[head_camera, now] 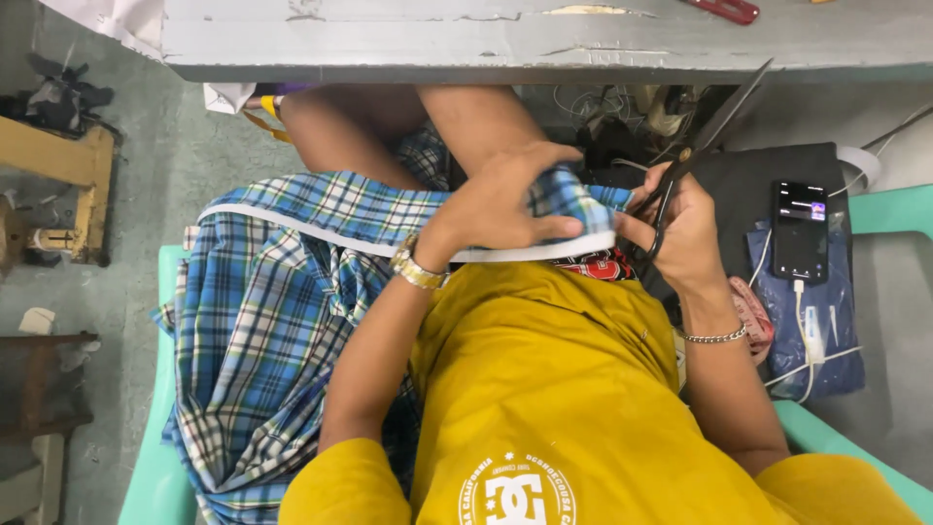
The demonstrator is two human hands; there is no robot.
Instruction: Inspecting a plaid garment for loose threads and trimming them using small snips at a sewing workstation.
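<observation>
A blue plaid garment (pixel 272 311) with a white waistband strip (pixel 292 231) lies across my lap and hangs to the left. My left hand (pixel 505 199) grips a fold of the plaid cloth and the white strip near its right end. My right hand (pixel 685 228) holds black scissors (pixel 714 122) by the handles, blades pointing up and right, just beside the strip's end. A gold watch is on my left wrist, a chain bracelet on my right.
A grey worktable edge (pixel 544 49) runs along the top, with a red tool (pixel 724 10) on it. A phone (pixel 799 230) on a charging cable rests on dark and blue cloth at right. I sit on a green plastic chair (pixel 146 476). Wooden furniture (pixel 68 165) stands at left.
</observation>
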